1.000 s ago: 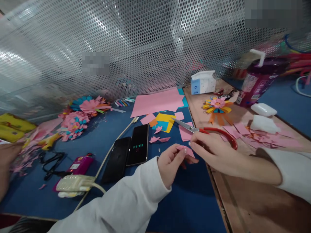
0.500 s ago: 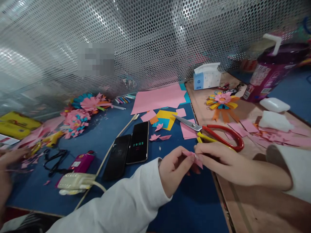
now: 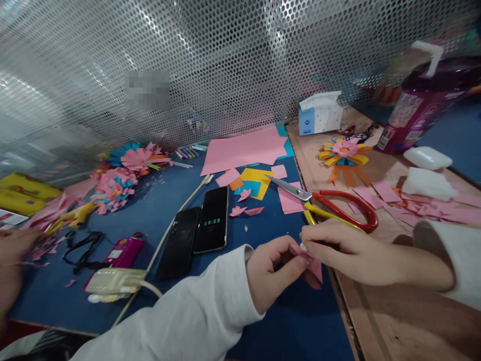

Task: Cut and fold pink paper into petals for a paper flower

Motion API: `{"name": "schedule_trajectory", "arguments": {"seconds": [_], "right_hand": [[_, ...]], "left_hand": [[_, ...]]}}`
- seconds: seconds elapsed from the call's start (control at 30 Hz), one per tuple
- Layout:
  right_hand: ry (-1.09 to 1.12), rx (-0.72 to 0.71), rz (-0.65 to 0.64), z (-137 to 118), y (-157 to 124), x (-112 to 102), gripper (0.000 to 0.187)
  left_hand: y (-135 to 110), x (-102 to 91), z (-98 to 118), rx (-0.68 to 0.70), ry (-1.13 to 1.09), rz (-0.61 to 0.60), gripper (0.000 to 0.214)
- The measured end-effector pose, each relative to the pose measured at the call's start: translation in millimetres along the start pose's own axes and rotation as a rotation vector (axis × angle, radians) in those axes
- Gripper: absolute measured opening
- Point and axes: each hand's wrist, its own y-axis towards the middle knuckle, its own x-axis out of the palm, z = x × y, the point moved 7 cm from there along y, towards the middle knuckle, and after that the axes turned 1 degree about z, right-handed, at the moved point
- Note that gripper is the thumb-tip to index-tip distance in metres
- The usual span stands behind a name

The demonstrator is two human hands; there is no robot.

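Observation:
My left hand and my right hand meet low in the middle, both pinching a small folded piece of pink paper between fingertips. Both arms wear white sleeves. Red-handled scissors lie on the table just beyond my right hand, blades pointing left, resting partly on a pink paper square. Small pink cut-outs lie on the blue table top further out.
Two phones and a cable lie left of my hands. Paper flowers, pink and yellow sheets, a tissue box, a purple jug and pink scraps stand around. A perforated metal screen rises behind. Another person's hand shows at far left.
My right hand left the scissors lying on the table and came down to the pink paper in my left hand. Both hands now pinch it together, slightly lower.

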Motion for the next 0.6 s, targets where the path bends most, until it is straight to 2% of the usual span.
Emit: {"name": "schedule_trajectory", "arguments": {"seconds": [0.33, 0.6], "right_hand": [[-0.013, -0.023, -0.001, -2.0, -0.5, 3.8, 0.035], [-0.089, -0.037, -0.009, -2.0, -0.3, 6.0, 0.035]], "left_hand": [[3.5, -2.9, -6.9, -0.03, -0.08, 0.026, 0.027], [0.0, -4.3, -4.9, -0.039, -0.014, 0.03, 0.022]]}}
